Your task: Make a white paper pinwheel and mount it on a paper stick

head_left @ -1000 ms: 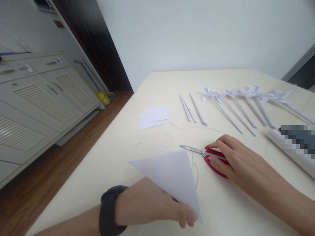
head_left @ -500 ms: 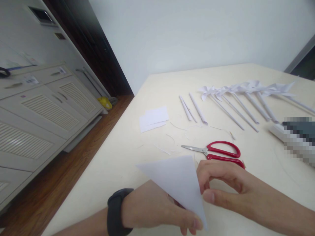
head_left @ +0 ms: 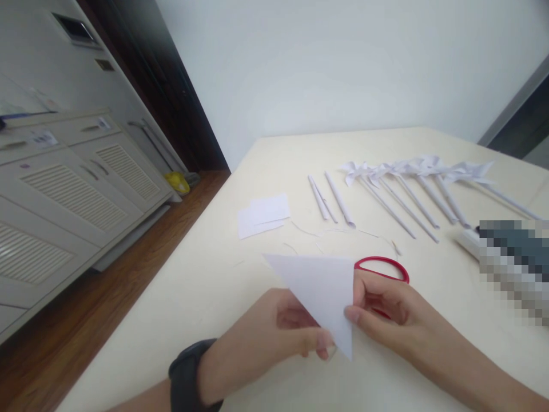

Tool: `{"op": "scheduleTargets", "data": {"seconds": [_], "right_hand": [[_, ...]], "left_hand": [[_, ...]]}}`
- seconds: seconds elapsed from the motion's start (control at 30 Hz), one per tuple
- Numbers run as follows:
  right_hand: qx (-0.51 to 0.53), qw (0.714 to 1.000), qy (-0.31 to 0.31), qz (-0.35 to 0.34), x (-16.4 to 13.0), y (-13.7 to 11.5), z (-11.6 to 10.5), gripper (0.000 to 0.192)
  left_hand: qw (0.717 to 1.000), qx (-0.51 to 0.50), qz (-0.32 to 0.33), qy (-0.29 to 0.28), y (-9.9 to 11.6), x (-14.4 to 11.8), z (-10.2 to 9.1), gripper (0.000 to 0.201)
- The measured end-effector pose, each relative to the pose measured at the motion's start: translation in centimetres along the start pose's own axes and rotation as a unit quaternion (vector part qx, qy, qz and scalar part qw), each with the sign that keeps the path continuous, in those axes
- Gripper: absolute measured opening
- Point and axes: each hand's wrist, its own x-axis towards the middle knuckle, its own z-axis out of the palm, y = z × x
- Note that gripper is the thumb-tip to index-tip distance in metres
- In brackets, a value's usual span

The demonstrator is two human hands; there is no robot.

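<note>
A sheet of white paper folded into a triangle is held up above the table between both hands. My left hand, with a black watch on its wrist, pinches the long slanting edge near the lower corner. My right hand grips the upright right edge between thumb and fingers. Behind the paper and my right hand lie scissors with red handles; their blades are hidden by the paper.
White paper squares lie at the left. Rolled paper sticks and several paper pinwheels lie farther back. Thin paper scraps are scattered mid-table. A pixelated object lies at the right.
The folded paper has been lifted and turned more upright, its right edge now nearly vertical. My right thumb has come onto that edge. The paper now covers the scissor blades.
</note>
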Motion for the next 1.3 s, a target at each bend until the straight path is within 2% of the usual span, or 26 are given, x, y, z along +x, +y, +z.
{"op": "scheduleTargets", "data": {"seconds": [0.1,0.17,0.27,0.43,0.57,0.73,0.83,0.93,1.03,1.13,1.2,1.3], "right_hand": [[-0.070,0.997,0.043,-0.013,0.1,-0.5,-0.2,0.017],[-0.126,0.990,0.068,-0.020,0.0,-1.0,-0.2,0.019],[-0.185,0.979,0.074,-0.042,-0.2,-1.2,-0.1,0.019],[-0.245,0.958,0.059,-0.137,-0.4,-0.3,0.2,0.016],[-0.195,0.974,0.032,-0.109,-0.4,-0.5,0.1,0.017],[-0.051,0.997,0.041,-0.040,0.0,-0.4,-0.4,0.022],[0.023,0.999,0.041,-0.007,0.2,-0.2,-0.5,0.027],[0.043,0.997,0.057,0.018,0.2,-0.2,-0.6,0.026],[0.039,0.996,0.067,0.037,0.2,-0.2,-0.6,0.022],[0.025,0.997,0.059,0.036,0.0,-0.3,-0.6,0.012],[0.008,0.998,0.043,0.050,-0.1,-0.7,-0.5,0.007],[-0.023,0.996,0.020,0.082,-0.4,-1.5,-0.5,0.009]], "left_hand": [[0.997,-0.005,0.029,0.065,0.9,0.2,-0.5,0.020],[0.995,-0.026,0.034,0.090,1.4,0.1,-0.6,0.024],[0.991,-0.079,0.056,0.095,1.5,0.0,-0.4,0.029],[0.987,-0.129,0.060,0.080,0.8,-0.2,-0.2,0.032],[0.982,-0.164,0.065,0.069,0.7,-0.4,-0.3,0.032],[0.978,-0.198,0.051,0.027,1.3,-0.5,-0.4,0.035],[0.974,-0.219,0.057,0.034,1.5,-0.5,-0.1,0.033],[0.970,-0.231,0.065,0.037,1.2,-0.6,-0.1,0.034],[0.978,-0.197,0.060,0.047,0.7,-0.7,-0.4,0.037],[0.992,-0.099,0.037,0.064,0.2,-0.7,-0.7,0.040],[0.997,-0.016,0.025,0.076,-0.1,-0.7,-0.7,0.035],[0.992,0.084,0.025,0.091,-0.4,-0.6,-0.6,0.025]]}}
